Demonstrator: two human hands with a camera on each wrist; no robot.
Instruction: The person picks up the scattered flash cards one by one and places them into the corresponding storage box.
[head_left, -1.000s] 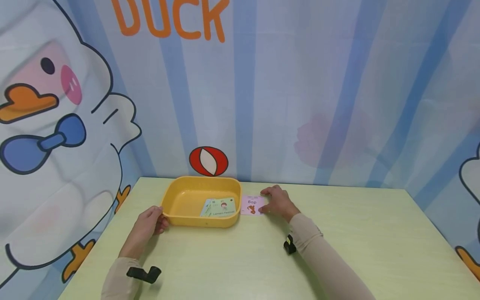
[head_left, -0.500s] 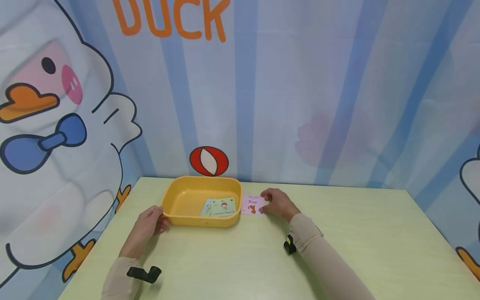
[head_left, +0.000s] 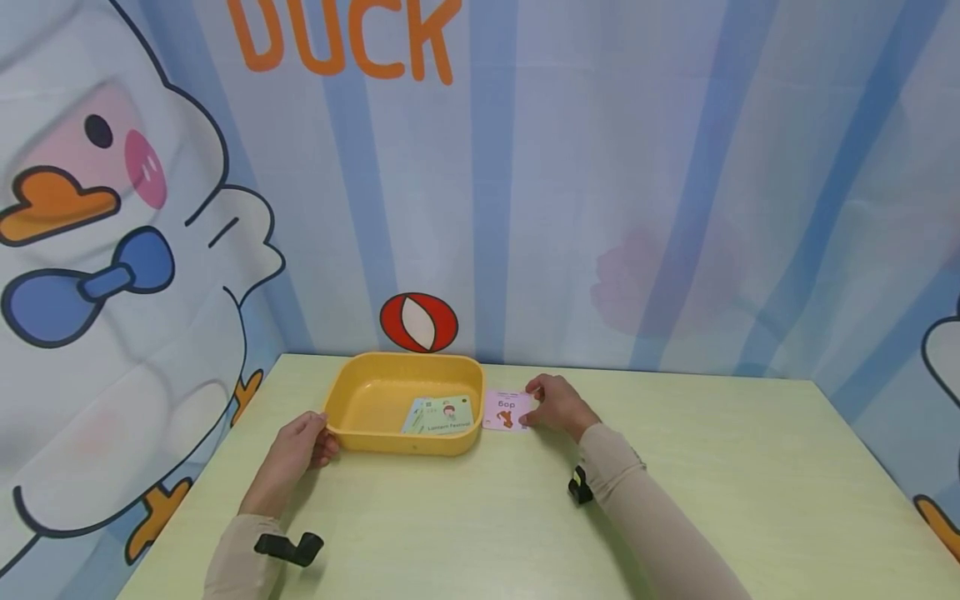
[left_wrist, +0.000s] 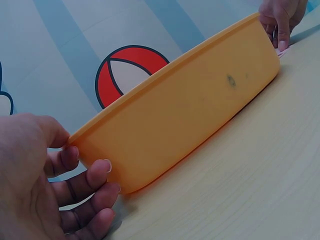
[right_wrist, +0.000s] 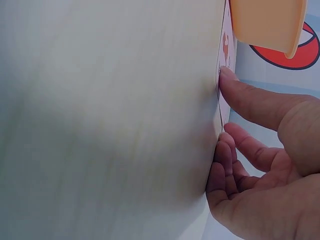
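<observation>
A yellow plastic basin (head_left: 360,442) stands at the back of the table. My left hand (head_left: 296,446) grips its front left corner, thumb at the rim and fingers curled against the outer wall, as the left wrist view shows. Flat on the table, against the basin's right side, lies a pink flashcard (head_left: 504,410) printed with "dog" and a brown dog, its word upside down in the head view. My right hand (head_left: 562,408) holds this card by its right end, the thumb on the near part and the index finger at the far corner. Inside the basin, a "Lantern Festival" flashcard (head_left: 450,414) overlaps another card.
The pale wooden table (head_left: 712,467) ends at a blue striped cloth backdrop (head_left: 555,208) with a large duck and a red ball printed on it. A black wrist camera mount (head_left: 288,548) sits on the left sleeve, another black mount (head_left: 580,486) on the right.
My right hand's fingertips have shifted very slightly at the card's right end. The basin, the cards and my left hand stay in place.
</observation>
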